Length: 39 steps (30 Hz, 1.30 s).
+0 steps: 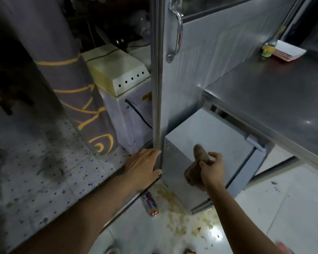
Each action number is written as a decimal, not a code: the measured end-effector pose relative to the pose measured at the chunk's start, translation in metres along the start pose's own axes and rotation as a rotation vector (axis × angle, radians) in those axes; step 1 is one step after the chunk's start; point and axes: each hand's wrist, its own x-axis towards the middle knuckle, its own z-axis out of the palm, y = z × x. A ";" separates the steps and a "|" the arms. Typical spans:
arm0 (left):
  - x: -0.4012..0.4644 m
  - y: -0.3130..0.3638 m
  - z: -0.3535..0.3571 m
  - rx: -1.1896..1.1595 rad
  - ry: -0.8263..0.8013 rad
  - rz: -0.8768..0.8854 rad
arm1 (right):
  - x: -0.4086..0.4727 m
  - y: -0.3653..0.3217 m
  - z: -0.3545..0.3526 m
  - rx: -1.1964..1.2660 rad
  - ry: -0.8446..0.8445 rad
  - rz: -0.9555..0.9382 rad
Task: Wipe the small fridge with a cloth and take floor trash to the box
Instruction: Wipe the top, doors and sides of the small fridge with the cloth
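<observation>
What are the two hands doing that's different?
The left hand lies with straight fingers against the metal door edge and holds nothing, while the right hand is curled round a brown cloth. The left hand is out over the speckled floor, beside the door; the right hand is in front of the small white fridge, under the steel counter. Both reach forward on bare arms.
</observation>
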 end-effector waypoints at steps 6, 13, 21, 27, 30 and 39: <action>0.060 -0.042 0.010 0.022 -0.073 0.098 | 0.001 0.010 0.046 -0.027 0.153 0.091; 0.123 -0.089 0.032 0.048 -0.074 0.230 | 0.016 0.001 0.118 -0.129 0.285 -0.048; 0.170 -0.117 0.060 0.005 0.040 0.297 | 0.085 0.002 0.182 -0.368 0.313 -0.280; 0.184 -0.124 0.087 0.071 0.077 0.357 | 0.122 0.021 0.206 -0.638 0.403 -0.479; 0.186 -0.126 0.094 0.082 0.099 0.350 | 0.127 0.028 0.203 -0.555 0.341 -0.535; 0.185 -0.116 0.096 0.107 0.145 0.328 | 0.120 0.056 0.173 -0.675 0.221 -0.784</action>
